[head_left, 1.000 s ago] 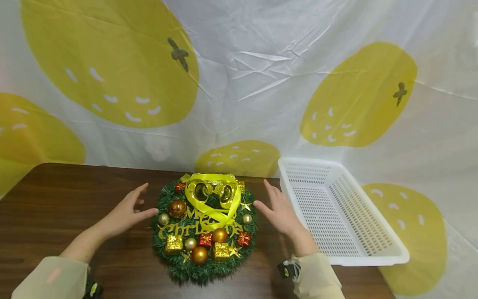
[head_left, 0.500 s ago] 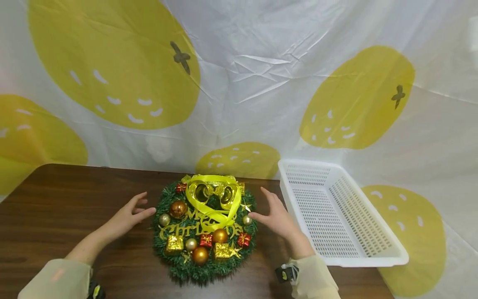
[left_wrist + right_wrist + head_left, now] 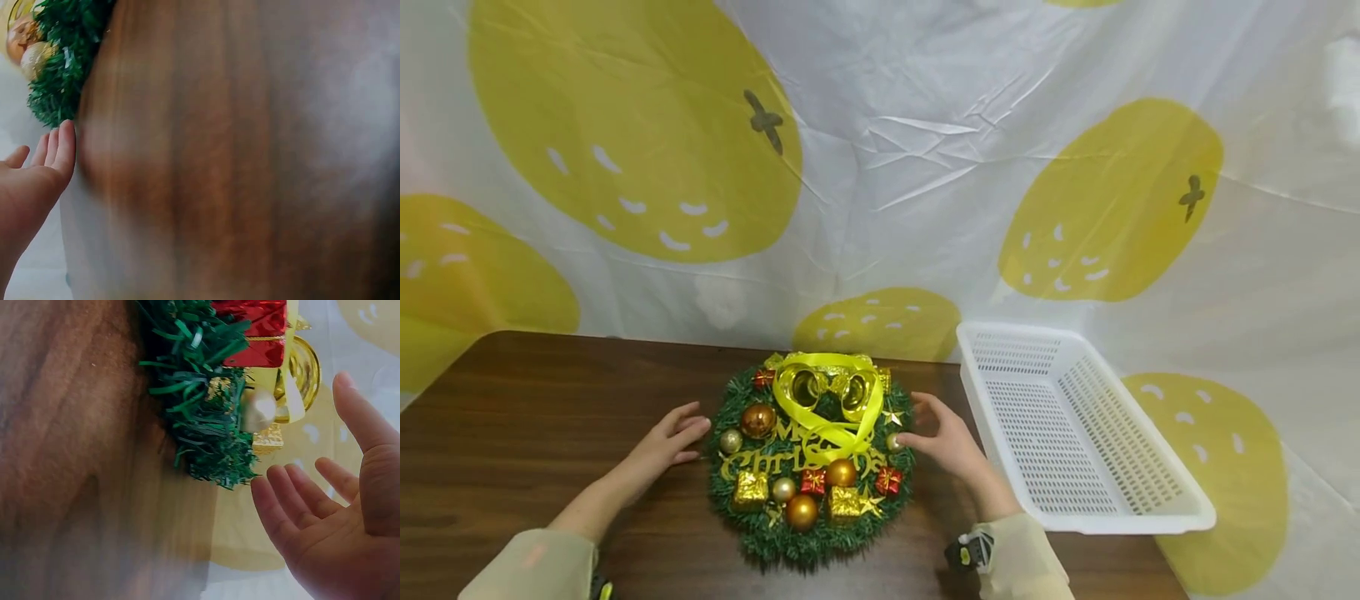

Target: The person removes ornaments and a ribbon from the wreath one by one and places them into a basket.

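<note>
The Christmas wreath (image 3: 808, 546) lies flat on the brown table (image 3: 550, 417), with its pretty side facing up. From where I stand, I see one hand on each side of it. I think they are there because the wreath is wide and round, so two hands suit it better than one. The shiny bells (image 3: 856, 393) and the loopy yellow ribbon (image 3: 848, 440) sit at its far end, on top of the green, maybe so they show well. A white basket (image 3: 1150, 522) is off to the right, perhaps so the wreath has room.

The left hand (image 3: 666, 442) is loose, with its fingers almost straight. It holds nothing. Its fingertips are just beside the green edge, and I can't tell if they touch it. The right hand (image 3: 951, 442) has its thumb spread far from its fingers, which bend only a little. It holds nothing too. Its fingers are right by the green bits, and I can't tell if they brush them. The thumb is near a little pale gold ball (image 3: 258, 410), but not on it.
</note>
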Demonstrator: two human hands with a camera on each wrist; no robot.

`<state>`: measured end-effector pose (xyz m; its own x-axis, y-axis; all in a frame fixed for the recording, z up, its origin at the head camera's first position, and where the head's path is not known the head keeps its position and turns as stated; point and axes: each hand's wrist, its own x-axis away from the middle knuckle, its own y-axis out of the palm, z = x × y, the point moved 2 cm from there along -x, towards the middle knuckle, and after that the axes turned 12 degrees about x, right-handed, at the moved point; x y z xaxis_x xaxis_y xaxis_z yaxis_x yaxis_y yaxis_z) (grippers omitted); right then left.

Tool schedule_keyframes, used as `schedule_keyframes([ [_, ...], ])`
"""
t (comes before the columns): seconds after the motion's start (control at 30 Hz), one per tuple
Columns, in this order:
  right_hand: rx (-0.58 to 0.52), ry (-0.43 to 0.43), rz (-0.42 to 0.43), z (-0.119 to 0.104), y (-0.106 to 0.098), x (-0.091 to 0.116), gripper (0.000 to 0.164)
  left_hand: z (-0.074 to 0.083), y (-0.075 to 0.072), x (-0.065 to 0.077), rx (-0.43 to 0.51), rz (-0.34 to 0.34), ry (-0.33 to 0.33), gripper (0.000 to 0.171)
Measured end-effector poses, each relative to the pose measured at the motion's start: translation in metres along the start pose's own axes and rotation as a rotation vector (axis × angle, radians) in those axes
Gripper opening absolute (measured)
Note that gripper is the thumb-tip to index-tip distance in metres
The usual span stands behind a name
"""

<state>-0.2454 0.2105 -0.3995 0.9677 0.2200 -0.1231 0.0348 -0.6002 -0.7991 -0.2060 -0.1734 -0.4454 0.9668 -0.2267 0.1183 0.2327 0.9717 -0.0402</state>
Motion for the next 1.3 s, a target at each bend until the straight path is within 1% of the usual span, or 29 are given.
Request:
schedule_keyframes([
  [0.07,-0.029,0.019,-0.009,0.001,0.002,0.0,0.07,-0.003,0.001,0.0,0.012,0.0,-0.002,0.073],
  [0.2,-0.061,0.049,-0.025,0.002,0.005,0.001,0.07,-0.007,0.003,0.0,0.007,0.004,-0.018,0.073],
  [0.4,-0.072,0.054,-0.058,0.004,0.01,0.001,0.068,-0.008,0.01,0.002,-0.007,-0.01,-0.085,0.078],
  [0.57,-0.067,0.046,-0.079,0.004,0.011,0.001,0.065,-0.007,0.014,0.0,-0.062,0.011,-0.108,0.085],
  [0.7,-0.057,0.027,-0.095,0.004,0.011,0.0,0.061,-0.01,0.017,-0.001,-0.114,0.035,-0.099,0.089],
  [0.8,-0.048,0.014,-0.109,0.004,0.012,0.0,0.056,-0.011,0.019,-0.003,-0.141,0.063,-0.08,0.089],
  [0.9,-0.046,0.002,-0.118,0.002,0.012,-0.001,0.052,-0.008,0.021,-0.003,-0.161,0.088,-0.066,0.086],
  [1.13,-0.045,-0.026,-0.136,0.004,0.013,-0.001,0.047,-0.002,0.025,0.0,-0.142,0.12,-0.09,0.081],
  [1.3,-0.048,-0.04,-0.134,0.004,0.013,-0.001,0.046,-0.001,0.028,0.001,-0.135,0.139,-0.087,0.08],
])
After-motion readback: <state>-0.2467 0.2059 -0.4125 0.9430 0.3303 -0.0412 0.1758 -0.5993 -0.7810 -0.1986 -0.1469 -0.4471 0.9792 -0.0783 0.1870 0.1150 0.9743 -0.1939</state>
